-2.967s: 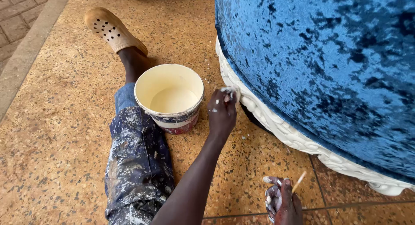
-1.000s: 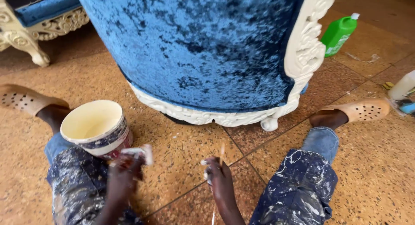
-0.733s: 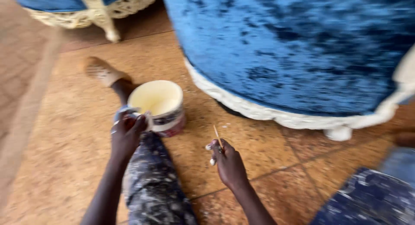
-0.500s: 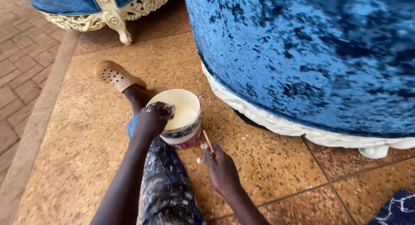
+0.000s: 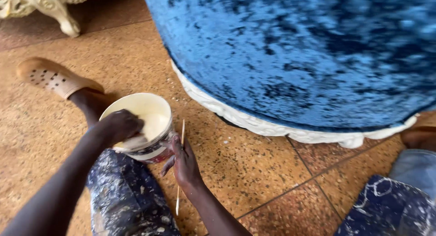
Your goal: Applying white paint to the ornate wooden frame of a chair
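Observation:
My left hand (image 5: 119,126) reaches over the rim of a small cream-filled bucket (image 5: 152,101), fingers curled on a small white rag (image 5: 136,141) pressed inside it. The bucket stands on the floor against my paint-spattered left leg (image 5: 122,195). My right hand (image 5: 184,162) rests against the bucket's right side and holds a thin wooden stick (image 5: 182,129) that points up and down past the palm. A large blue velvet furniture piece (image 5: 295,54) with a white carved trim (image 5: 254,123) along its base lies just right of the bucket.
The floor is speckled tan tile (image 5: 254,172). My left foot wears a tan perforated clog (image 5: 52,77). My right leg (image 5: 386,204) in spattered jeans is at the lower right. A cream carved furniture leg (image 5: 54,9) stands at the top left.
My view swung back from the right toward the bucket. My left hand moved from beside the bucket into it, and my right hand with the stick came up against the bucket's side.

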